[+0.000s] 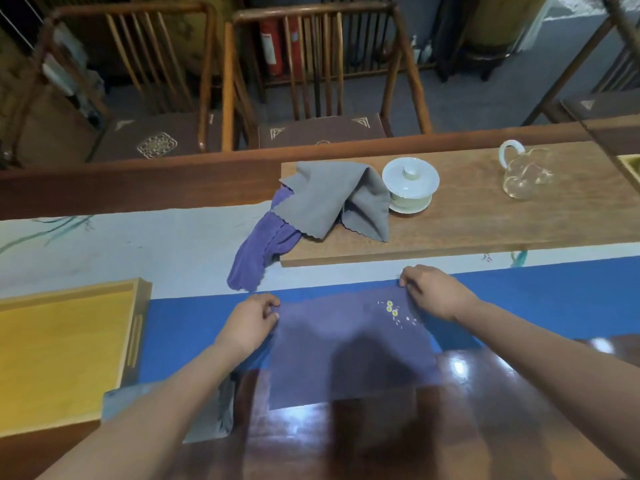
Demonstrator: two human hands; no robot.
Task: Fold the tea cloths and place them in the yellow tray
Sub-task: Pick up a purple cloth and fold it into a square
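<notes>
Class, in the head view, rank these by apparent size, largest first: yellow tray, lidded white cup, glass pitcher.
1. yellow tray, though it lies nearer the camera
2-3. lidded white cup and glass pitcher: too alike to rank.

Flat on the blue runner [554, 299] and glossy table edge: a dark purple tea cloth [349, 348] with small embroidered flowers [392, 307], its far corners pinched by the left hand [251, 322] and right hand [433, 292]. Just beyond the fingertips, heaped on a wooden board [485, 223]: a grey cloth [332, 199] over a lilac one [256, 254], beside a lidded gaiwan [410, 185]. Left of the left fingers, well apart: the yellow tray [59, 348].
</notes>
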